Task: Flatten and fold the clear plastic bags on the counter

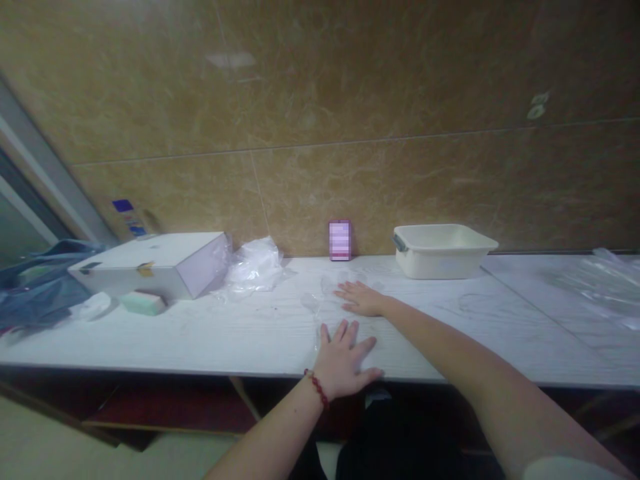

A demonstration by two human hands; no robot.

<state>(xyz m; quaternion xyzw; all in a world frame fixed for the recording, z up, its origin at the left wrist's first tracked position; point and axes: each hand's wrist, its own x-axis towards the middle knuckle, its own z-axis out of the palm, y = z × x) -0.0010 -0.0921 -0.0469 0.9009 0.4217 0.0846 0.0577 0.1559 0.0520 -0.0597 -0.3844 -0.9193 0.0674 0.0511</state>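
Head view, the only one we've got, looking down and forward over a long white table (pixel 210 337) against a brown marbled wall. Taking the white basin (pixel 440 250) as the landmark: it sits at the back of the table by the wall, and both hands are to its left and nearer the person.

Between and under the hands lies a thin clear plastic sheet (pixel 325 300), hard to trace; its crinkled edges glint just left of the fingers, and it seems to run front to back, from the near table edge towards the wall. Its exact outline I can't make out.

Right hand (pixel 361 298) is the nearer of the two to the basin, just down-left of it, palm flat on the sheet, fingers spread and pointing left. It grips nothing, only presses down.

Left hand (pixel 345 363), with a red bead bracelet (pixel 317 388) at the wrist, lies further from the basin, right at the front edge of the table, also flat, fingers fanned and pointing away from the person, thumb out to the right. Nothing held here either.

Further left of the basin: a small pink phone (pixel 340 239) propped against the wall, a crumpled clear bag (pixel 253 267), then a white box (pixel 155 263) with a pale green block (pixel 143 302) in front of it
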